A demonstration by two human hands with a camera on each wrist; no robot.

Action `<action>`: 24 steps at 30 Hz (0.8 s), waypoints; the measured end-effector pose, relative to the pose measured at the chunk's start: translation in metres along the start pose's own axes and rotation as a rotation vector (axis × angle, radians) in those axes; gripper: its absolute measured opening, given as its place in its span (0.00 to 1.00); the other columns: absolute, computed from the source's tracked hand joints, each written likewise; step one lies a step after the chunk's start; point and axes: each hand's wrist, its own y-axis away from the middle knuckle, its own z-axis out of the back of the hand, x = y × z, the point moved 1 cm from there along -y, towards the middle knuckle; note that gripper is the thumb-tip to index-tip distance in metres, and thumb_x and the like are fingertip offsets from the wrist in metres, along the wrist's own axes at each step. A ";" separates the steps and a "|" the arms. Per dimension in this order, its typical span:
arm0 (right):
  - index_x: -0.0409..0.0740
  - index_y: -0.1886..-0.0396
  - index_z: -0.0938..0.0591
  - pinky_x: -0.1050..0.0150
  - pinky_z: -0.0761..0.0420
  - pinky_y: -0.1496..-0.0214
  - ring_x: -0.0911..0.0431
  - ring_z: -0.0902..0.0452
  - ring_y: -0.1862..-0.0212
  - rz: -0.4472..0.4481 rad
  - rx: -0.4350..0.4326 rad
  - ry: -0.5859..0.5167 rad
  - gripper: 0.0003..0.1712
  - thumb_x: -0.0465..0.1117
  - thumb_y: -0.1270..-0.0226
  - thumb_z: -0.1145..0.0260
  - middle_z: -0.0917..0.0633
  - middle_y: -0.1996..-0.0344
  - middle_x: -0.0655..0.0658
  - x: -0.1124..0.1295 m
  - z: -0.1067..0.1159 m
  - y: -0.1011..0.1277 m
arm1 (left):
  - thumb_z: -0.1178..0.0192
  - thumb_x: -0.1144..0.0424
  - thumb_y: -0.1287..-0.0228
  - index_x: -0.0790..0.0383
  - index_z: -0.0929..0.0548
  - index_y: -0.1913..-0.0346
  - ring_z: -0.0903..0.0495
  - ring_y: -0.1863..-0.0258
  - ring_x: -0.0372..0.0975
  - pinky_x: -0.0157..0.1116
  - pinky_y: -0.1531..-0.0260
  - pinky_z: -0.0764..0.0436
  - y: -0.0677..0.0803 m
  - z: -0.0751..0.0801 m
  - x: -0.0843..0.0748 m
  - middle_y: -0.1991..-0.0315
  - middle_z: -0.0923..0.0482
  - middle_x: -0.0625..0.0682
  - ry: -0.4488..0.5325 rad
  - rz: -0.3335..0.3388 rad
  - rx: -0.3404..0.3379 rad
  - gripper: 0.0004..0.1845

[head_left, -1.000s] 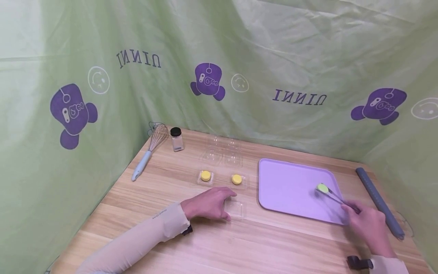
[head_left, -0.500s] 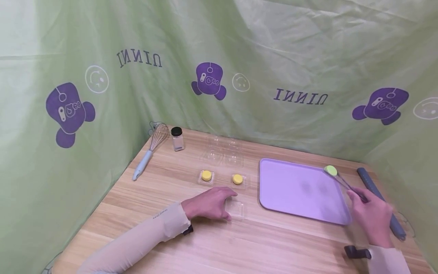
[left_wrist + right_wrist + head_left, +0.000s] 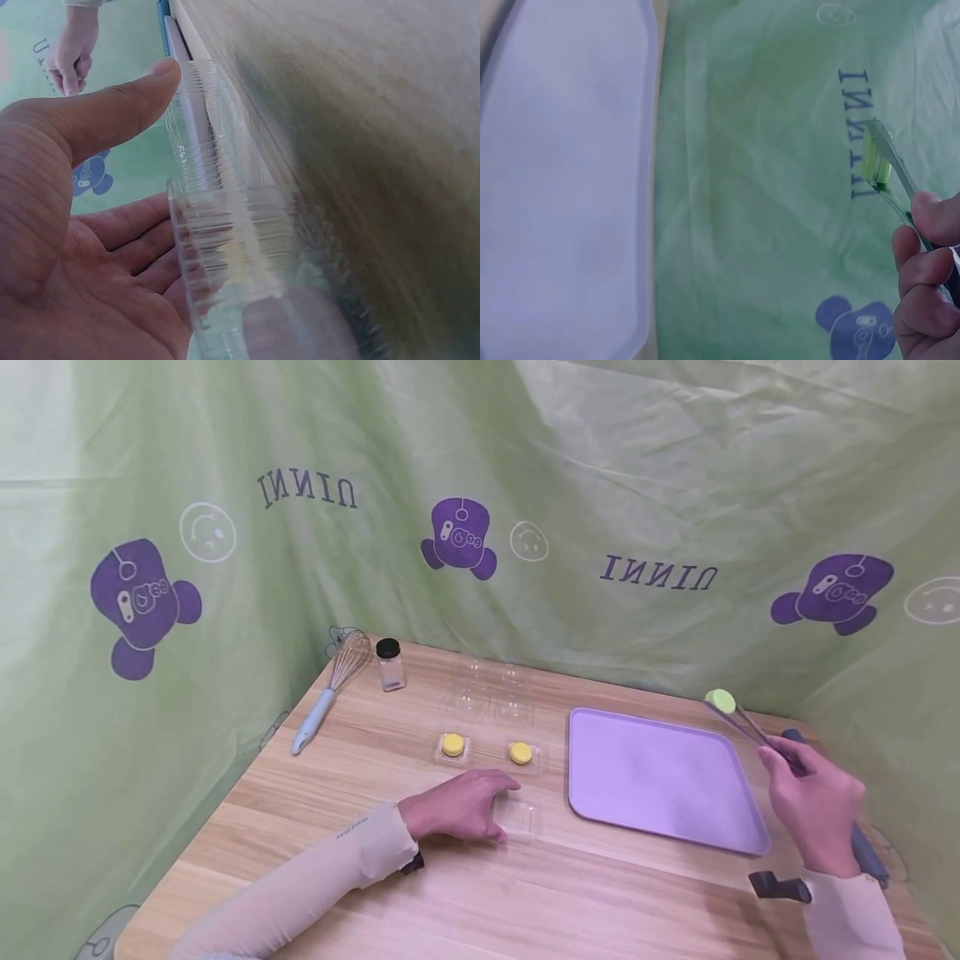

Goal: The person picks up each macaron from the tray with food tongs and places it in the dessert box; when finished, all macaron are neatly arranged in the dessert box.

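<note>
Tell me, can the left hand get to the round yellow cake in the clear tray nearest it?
Probably yes: the left hand rests just before the round yellow cake, with nothing between.

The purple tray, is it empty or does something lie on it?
Empty. The purple tray shows only bare surface; the green piece is lifted above its far corner in tongs gripped by the right hand.
</note>
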 end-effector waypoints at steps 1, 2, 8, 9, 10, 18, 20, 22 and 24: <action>0.33 0.61 0.10 0.95 0.39 0.63 0.96 0.35 0.68 0.015 -0.008 -0.015 0.11 0.32 0.45 0.24 0.29 0.67 0.94 0.003 -0.001 -0.001 | 0.22 0.49 0.51 0.58 0.24 0.32 0.26 0.30 0.42 0.38 0.25 0.29 0.000 0.000 0.000 0.33 0.22 0.49 0.005 0.001 0.000 0.42; 0.33 0.61 0.10 0.95 0.38 0.63 0.96 0.34 0.68 0.030 -0.009 -0.029 0.11 0.32 0.46 0.24 0.28 0.67 0.93 0.006 -0.003 -0.002 | 0.22 0.49 0.51 0.58 0.24 0.32 0.26 0.30 0.43 0.38 0.25 0.28 0.000 0.000 -0.001 0.33 0.22 0.49 0.009 0.001 -0.001 0.42; 0.33 0.62 0.10 0.94 0.36 0.64 0.93 0.33 0.67 0.121 0.018 -0.076 0.12 0.28 0.49 0.23 0.09 0.73 0.48 0.029 -0.013 -0.003 | 0.22 0.49 0.51 0.58 0.24 0.32 0.26 0.30 0.43 0.38 0.26 0.28 0.001 0.000 -0.002 0.33 0.22 0.49 0.002 -0.002 -0.002 0.42; 0.33 0.61 0.10 0.94 0.35 0.64 0.93 0.32 0.67 0.131 0.030 -0.092 0.13 0.27 0.50 0.22 0.09 0.72 0.38 0.033 -0.015 -0.002 | 0.22 0.49 0.51 0.58 0.24 0.32 0.26 0.29 0.43 0.38 0.25 0.28 0.001 0.000 -0.002 0.32 0.22 0.49 -0.001 -0.002 -0.001 0.42; 0.33 0.61 0.10 0.94 0.34 0.64 0.92 0.31 0.66 0.140 0.047 -0.101 0.13 0.27 0.49 0.23 0.11 0.72 0.30 0.038 -0.016 -0.002 | 0.22 0.49 0.51 0.58 0.24 0.32 0.26 0.29 0.43 0.38 0.25 0.29 0.001 0.001 -0.002 0.32 0.22 0.49 -0.004 -0.001 0.000 0.42; 0.33 0.61 0.10 0.94 0.31 0.59 0.91 0.29 0.62 0.245 0.094 -0.167 0.15 0.26 0.52 0.22 0.10 0.71 0.34 0.069 -0.031 -0.004 | 0.22 0.49 0.51 0.57 0.24 0.32 0.27 0.29 0.43 0.39 0.25 0.29 0.001 0.001 -0.001 0.32 0.23 0.49 0.001 0.009 0.002 0.42; 0.34 0.62 0.10 0.93 0.31 0.59 0.91 0.29 0.62 0.271 0.102 -0.174 0.15 0.26 0.52 0.22 0.10 0.72 0.36 0.077 -0.034 -0.004 | 0.22 0.49 0.50 0.57 0.24 0.32 0.27 0.29 0.43 0.39 0.25 0.29 0.001 0.001 -0.001 0.32 0.23 0.49 0.003 0.010 0.003 0.42; 0.35 0.63 0.10 0.93 0.31 0.60 0.90 0.29 0.63 0.295 0.106 -0.183 0.16 0.25 0.56 0.21 0.10 0.73 0.37 0.084 -0.039 -0.003 | 0.22 0.49 0.50 0.57 0.24 0.32 0.27 0.29 0.43 0.39 0.25 0.29 0.001 0.001 -0.001 0.32 0.22 0.49 0.006 0.010 0.004 0.42; 0.35 0.63 0.10 0.92 0.30 0.61 0.88 0.28 0.64 0.324 0.113 -0.194 0.17 0.25 0.58 0.21 0.10 0.73 0.38 0.088 -0.044 -0.002 | 0.22 0.49 0.50 0.57 0.24 0.32 0.27 0.29 0.42 0.39 0.25 0.29 0.001 0.001 -0.001 0.32 0.22 0.49 0.006 0.008 0.005 0.42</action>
